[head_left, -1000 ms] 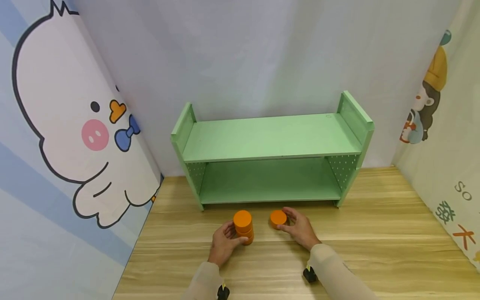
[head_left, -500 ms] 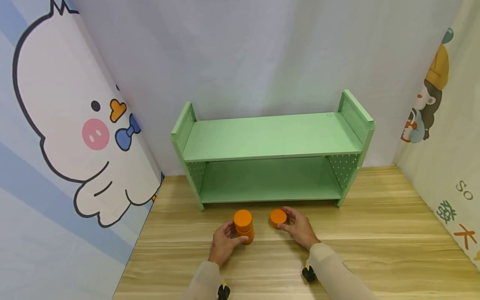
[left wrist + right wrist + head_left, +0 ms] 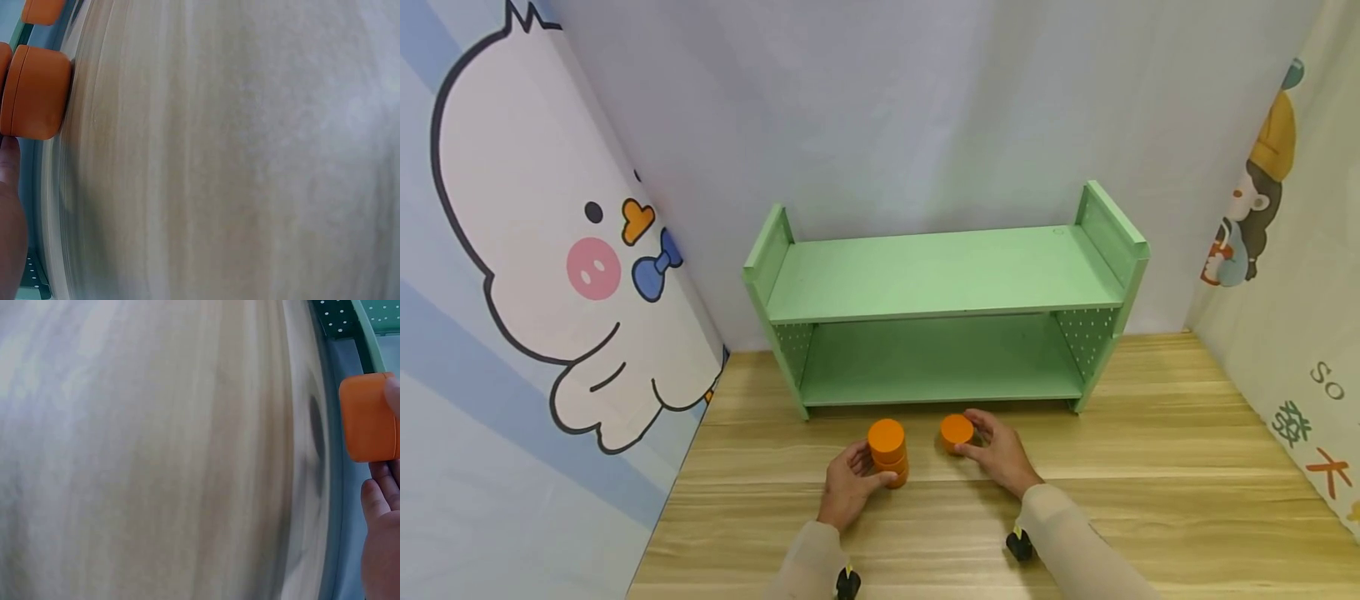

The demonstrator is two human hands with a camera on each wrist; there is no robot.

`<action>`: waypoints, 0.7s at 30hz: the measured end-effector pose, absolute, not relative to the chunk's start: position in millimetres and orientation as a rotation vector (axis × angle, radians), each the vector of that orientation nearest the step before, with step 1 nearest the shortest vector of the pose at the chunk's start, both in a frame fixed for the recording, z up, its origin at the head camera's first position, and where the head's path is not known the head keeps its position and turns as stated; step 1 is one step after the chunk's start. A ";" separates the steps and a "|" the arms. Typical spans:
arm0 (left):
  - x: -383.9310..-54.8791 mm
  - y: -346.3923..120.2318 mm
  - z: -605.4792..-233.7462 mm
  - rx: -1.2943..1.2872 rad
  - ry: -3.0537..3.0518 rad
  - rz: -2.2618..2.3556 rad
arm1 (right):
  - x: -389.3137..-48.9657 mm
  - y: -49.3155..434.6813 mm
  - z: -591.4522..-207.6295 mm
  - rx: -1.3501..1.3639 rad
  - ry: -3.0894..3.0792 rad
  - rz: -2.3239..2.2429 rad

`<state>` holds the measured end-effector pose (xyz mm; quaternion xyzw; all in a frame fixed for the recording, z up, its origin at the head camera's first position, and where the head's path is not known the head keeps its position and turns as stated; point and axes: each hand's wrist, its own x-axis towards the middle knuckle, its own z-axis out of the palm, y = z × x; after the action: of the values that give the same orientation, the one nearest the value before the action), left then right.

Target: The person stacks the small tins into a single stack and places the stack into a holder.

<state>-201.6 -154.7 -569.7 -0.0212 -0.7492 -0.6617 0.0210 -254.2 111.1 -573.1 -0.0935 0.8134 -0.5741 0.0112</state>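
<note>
Two round orange lidded containers [image 3: 887,442] stand one on top of the other in the head view. My left hand [image 3: 848,490] curls round this stack from the left, its thumb across the front near the lower container [image 3: 40,94]. To the right, my right hand [image 3: 1000,457] pinches a single orange lidded container [image 3: 957,431] between thumb and fingers. In the right wrist view this container [image 3: 369,419] is a little off the tabletop, with a shadow beneath. A short gap separates it from the stack.
A green two-tier shelf [image 3: 943,275] stands right behind the containers on the wood-grain table [image 3: 1165,467]. A pale curtain [image 3: 880,108] hangs behind it. Printed cloths with cartoon figures flank both sides.
My right hand and its container have risen slightly off the table. The left hand and the stack stay put.
</note>
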 end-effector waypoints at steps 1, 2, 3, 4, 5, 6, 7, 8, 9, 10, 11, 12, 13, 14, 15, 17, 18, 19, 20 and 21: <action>-200.3 -154.2 -566.0 -0.069 -2.324 -2.050 | -254.4 111.2 -572.6 -0.304 2.545 -1.788; -198.8 -153.7 -561.6 -0.072 -2.322 -2.052 | -254.6 111.3 -572.1 -0.317 2.550 -1.790; -197.2 -153.2 -557.2 -0.077 -2.322 -2.052 | -254.7 111.5 -571.5 -0.326 2.557 -1.790; -195.6 -152.8 -553.1 -0.077 -2.322 -2.052 | -254.8 111.4 -570.5 -0.331 2.559 -1.794; -193.9 -152.4 -549.0 -0.080 -2.323 -2.049 | -254.9 111.6 -569.8 -0.343 2.565 -1.791; -192.3 -152.0 -545.8 -0.080 -2.324 -2.047 | -254.9 111.8 -568.8 -0.357 2.572 -1.784; -191.8 -151.7 -544.4 -0.076 -2.326 -2.048 | -254.5 112.0 -567.6 -0.363 2.575 -1.780; -191.1 -151.5 -542.9 -0.075 -2.328 -2.047 | -254.2 112.2 -566.6 -0.364 2.574 -1.778; -190.5 -151.3 -542.1 -0.074 -2.327 -2.046 | -253.8 112.4 -565.5 -0.366 2.573 -1.773; -190.2 -151.2 -541.8 -0.072 -2.326 -2.048 | -253.4 112.6 -564.5 -0.369 2.573 -1.767; -190.2 -151.1 -542.0 -0.074 -2.325 -2.048 | -253.0 113.0 -563.6 -0.372 2.575 -1.758; -190.3 -151.2 -542.7 -0.075 -2.324 -2.050 | -252.7 113.1 -562.7 -0.371 2.571 -1.759; -190.7 -151.3 -543.5 -0.074 -2.323 -2.051 | -252.3 113.2 -561.8 -0.366 2.567 -1.761; -191.1 -151.3 -544.1 -0.073 -2.322 -2.053 | -252.3 113.3 -561.1 -0.366 2.564 -1.763; -191.3 -151.4 -544.7 -0.072 -2.320 -2.055 | -252.1 113.3 -560.1 -0.370 2.564 -1.763; -191.7 -151.4 -545.3 -0.074 -2.316 -2.058 | -251.9 113.0 -558.3 -0.374 2.562 -1.771; -191.9 -151.4 -545.4 -0.072 -2.313 -2.059 | -252.0 112.6 -557.6 -0.372 2.558 -1.776; -192.1 -151.5 -545.3 -0.070 -2.310 -2.063 | -252.0 112.3 -556.7 -0.375 2.560 -1.775; -192.2 -151.5 -545.4 -0.068 -2.306 -2.066 | -252.0 111.8 -555.7 -0.379 2.558 -1.777; -192.5 -151.6 -545.5 -0.065 -2.304 -2.070 | -251.9 111.3 -554.7 -0.383 2.556 -1.776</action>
<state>-192.5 -151.6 -545.5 -0.0211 -0.7435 -0.6680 0.0220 -251.9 111.3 -554.7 -0.1223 0.8151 -0.5662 0.0028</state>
